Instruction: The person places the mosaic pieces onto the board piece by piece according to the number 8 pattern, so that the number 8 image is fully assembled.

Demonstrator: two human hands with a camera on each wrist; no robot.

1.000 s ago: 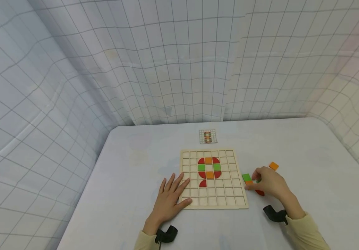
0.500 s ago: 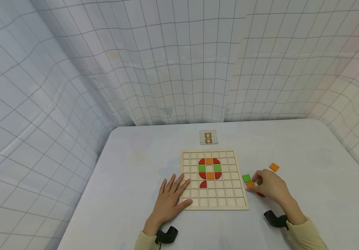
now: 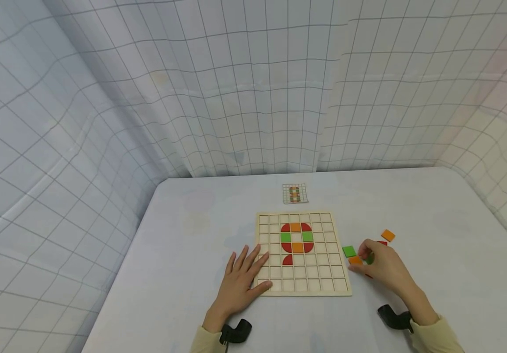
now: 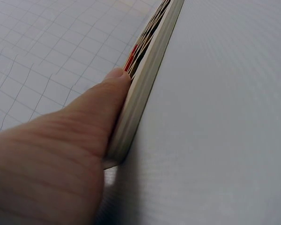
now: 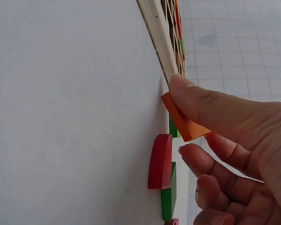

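Well, from my end I can see the right hand (image 3: 385, 267) pinching an orange tile (image 5: 192, 126) between thumb and finger, with its other fingers loosely bent. I have that tile just off the board's right side; in the right wrist view it sits tilted, and I can't tell whether it touches the table.

Close around that hand I count several loose pieces: a green tile (image 3: 349, 251) between the hand and the board, a red piece (image 5: 161, 161) with a curved side, another green piece (image 5: 170, 192) against it, and a second orange tile (image 3: 388, 235) lying out past the knuckles. The hand partly hides some of these from my head view.

The left hand (image 3: 237, 287) is flat with its fingers spread, fingertips resting on the left part of the board (image 3: 299, 284) and thumb over the near left corner. I see it gripping nothing.

On the board I make out a ring of tiles (image 3: 307, 237): red corners, orange at top and bottom, green at the sides. A single red quarter (image 3: 287, 260) lies just below its left end. Beyond the board I have a small card (image 3: 295, 193) with a printed pattern, then the gridded curtain (image 3: 262, 98) behind the white table (image 3: 200, 215).
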